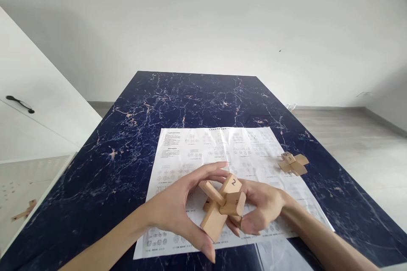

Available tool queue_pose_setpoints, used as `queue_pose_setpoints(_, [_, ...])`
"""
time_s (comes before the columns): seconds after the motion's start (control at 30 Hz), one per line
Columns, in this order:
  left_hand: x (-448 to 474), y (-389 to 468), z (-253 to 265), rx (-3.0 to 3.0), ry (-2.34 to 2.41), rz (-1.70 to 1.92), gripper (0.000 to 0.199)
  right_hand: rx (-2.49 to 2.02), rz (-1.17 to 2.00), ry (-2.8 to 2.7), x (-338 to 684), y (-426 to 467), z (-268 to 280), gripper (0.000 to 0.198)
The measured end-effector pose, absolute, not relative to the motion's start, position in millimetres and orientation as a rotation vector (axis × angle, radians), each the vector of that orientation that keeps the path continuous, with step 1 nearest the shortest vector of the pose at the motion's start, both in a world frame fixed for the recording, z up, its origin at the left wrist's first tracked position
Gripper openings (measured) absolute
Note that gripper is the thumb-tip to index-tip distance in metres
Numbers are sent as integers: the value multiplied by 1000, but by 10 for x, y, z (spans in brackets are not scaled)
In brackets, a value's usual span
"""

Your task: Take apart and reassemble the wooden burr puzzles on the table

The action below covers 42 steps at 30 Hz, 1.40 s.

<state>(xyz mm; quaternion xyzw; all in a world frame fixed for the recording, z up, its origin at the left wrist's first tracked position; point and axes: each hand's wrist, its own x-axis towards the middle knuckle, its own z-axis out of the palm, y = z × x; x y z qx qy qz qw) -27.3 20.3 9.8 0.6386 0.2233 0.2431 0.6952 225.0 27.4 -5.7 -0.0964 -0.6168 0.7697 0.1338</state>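
A wooden burr puzzle of interlocked light-wood bars is held over a printed sheet. One bar shows the number 2 near its upper end. My left hand curves around its left side, with the thumb at the lower end of a long bar and the fingers reaching behind. My right hand grips the right side, its thumb by the rounded bar and its other fingers partly hidden beneath the puzzle. The instruction sheet carries rows of small diagrams and text. A second wooden puzzle sits at the sheet's right edge.
The sheet lies on a dark blue marble-patterned table. To the left stands a white cabinet with a black handle. Another wooden piece shows low at left, beside the table. A transparent sheet lies at the near edge.
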Motion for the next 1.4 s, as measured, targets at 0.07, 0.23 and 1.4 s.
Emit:
queue_pose_setpoints(0.07, [-266, 201, 102, 1443, 498, 551, 121, -256, 2263, -1792, 2248, 267, -57, 29])
queue_pose_setpoints(0.23, [-240, 201, 155, 1449, 466, 529, 111, -256, 2267, -1815, 2246, 253, -41, 29])
queue_pose_setpoints(1.4, [-231, 189, 182, 1460, 485, 590, 96, -264, 2107, -1796, 2250, 239, -188, 36])
